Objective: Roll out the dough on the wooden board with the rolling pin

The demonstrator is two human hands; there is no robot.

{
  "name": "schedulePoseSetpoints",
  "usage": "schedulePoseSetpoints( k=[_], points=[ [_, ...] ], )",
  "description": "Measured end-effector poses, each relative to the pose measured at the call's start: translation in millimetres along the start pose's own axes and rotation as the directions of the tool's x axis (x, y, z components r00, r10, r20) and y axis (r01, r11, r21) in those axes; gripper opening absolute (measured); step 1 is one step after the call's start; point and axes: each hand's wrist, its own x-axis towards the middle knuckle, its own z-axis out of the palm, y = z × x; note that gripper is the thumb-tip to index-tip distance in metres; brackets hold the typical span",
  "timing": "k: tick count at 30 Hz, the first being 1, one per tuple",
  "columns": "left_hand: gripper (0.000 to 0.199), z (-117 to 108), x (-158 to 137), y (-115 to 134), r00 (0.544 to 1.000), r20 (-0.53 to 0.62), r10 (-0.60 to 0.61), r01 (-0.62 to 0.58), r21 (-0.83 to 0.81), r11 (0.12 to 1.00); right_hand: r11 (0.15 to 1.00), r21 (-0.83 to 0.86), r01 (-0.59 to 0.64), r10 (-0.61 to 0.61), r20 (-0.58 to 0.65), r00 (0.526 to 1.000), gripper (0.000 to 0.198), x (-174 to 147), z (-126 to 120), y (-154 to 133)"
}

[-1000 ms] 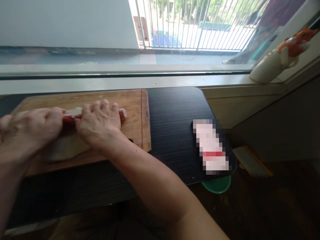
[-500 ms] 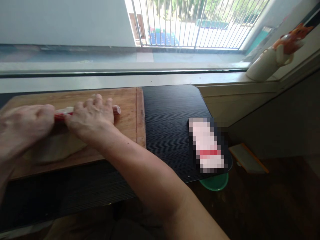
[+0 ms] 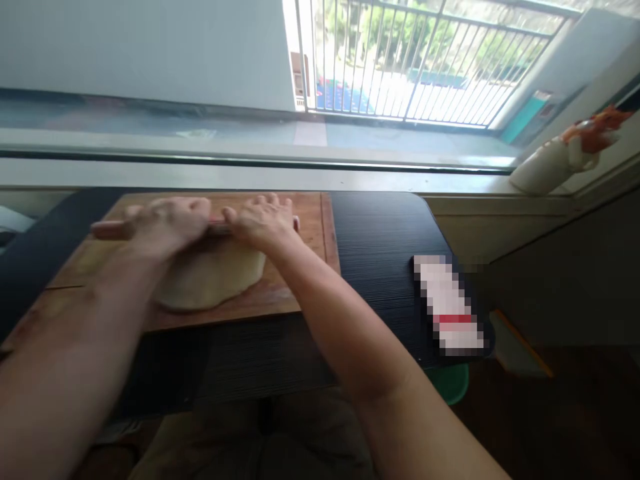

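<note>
A rolling pin, reddish in the middle, lies across a sheet of pale dough on a wooden board. Its brown left end sticks out beyond my left hand, which is closed over the pin and somewhat blurred. My right hand is wrapped over the pin close to its other end, fingers pointing toward the window. Part of the dough spreads out on the near side of the pin; its far part is hidden under my hands and the pin.
The board rests on a black table against a windowsill. A blurred-out phone-shaped object lies on the right. A white pitcher with an orange animal figure stands on the sill. Below the table edge is a green container.
The view has swung left, so everything appears farther right. Both hands and the rolling pin have moved toward the board's far edge and somewhat right, uncovering more dough on the near side.
</note>
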Motion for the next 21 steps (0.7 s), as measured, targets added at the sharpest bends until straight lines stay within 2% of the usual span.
schedulePoseSetpoints(
  k=[1,3,6,8,10,11,13,18,20,21],
  points=[
    [0.05,-5.4,-3.9,6.1,0.999,0.004,-0.05,0.05,0.026,0.998,1.0,0.0,0.014,-0.014,-0.016,1.0,0.058,-0.4,-0.3,-0.9],
    [0.047,-14.0,-23.3,14.4,0.999,0.023,-0.036,0.035,0.046,0.998,0.998,-0.026,0.056,-0.058,-0.092,0.994,0.054,-14.8,2.9,-5.5],
    [0.038,-19.6,-73.4,13.1,0.983,-0.171,0.065,-0.064,0.012,0.998,0.988,-0.098,0.118,-0.138,-0.238,0.961,0.051,-62.1,15.9,-15.2],
    [0.037,-20.1,-109.0,3.6,0.954,-0.283,0.103,-0.114,-0.021,0.993,0.973,-0.161,0.166,-0.202,-0.242,0.949,0.056,-92.8,25.3,-20.4],
    [0.039,-20.1,-135.1,-10.1,0.945,-0.3,0.131,-0.146,-0.03,0.989,0.96,-0.215,0.182,-0.229,-0.218,0.949,0.06,-105.1,31.0,-24.2],
    [0.04,-20.2,-142.7,-17.7,0.946,-0.298,0.128,-0.144,-0.032,0.989,0.956,-0.235,0.176,-0.226,-0.206,0.952,0.06,-101.1,31.7,-26.2],
    [0.042,-20.6,-146.7,-33.1,0.953,-0.291,0.088,-0.103,-0.037,0.994,0.956,-0.256,0.143,-0.194,-0.186,0.963,0.059,-73.1,29.9,-32.2],
    [0.041,-25.0,-138.9,-63.7,0.959,-0.281,-0.043,0.028,-0.059,0.998,0.955,-0.282,0.085,-0.092,-0.012,0.996,0.05,38.0,24.3,-69.2],
    [0.04,-28.1,-149.0,-68.3,0.964,-0.257,-0.06,0.046,-0.06,0.997,0.949,-0.292,0.12,-0.113,0.04,0.993,0.047,56.0,27.7,-86.5],
    [0.041,-29.6,-157.7,-68.4,0.968,-0.243,-0.061,0.046,-0.067,0.997,0.941,-0.296,0.166,-0.159,0.045,0.986,0.046,54.7,30.3,-92.5]
  ],
)
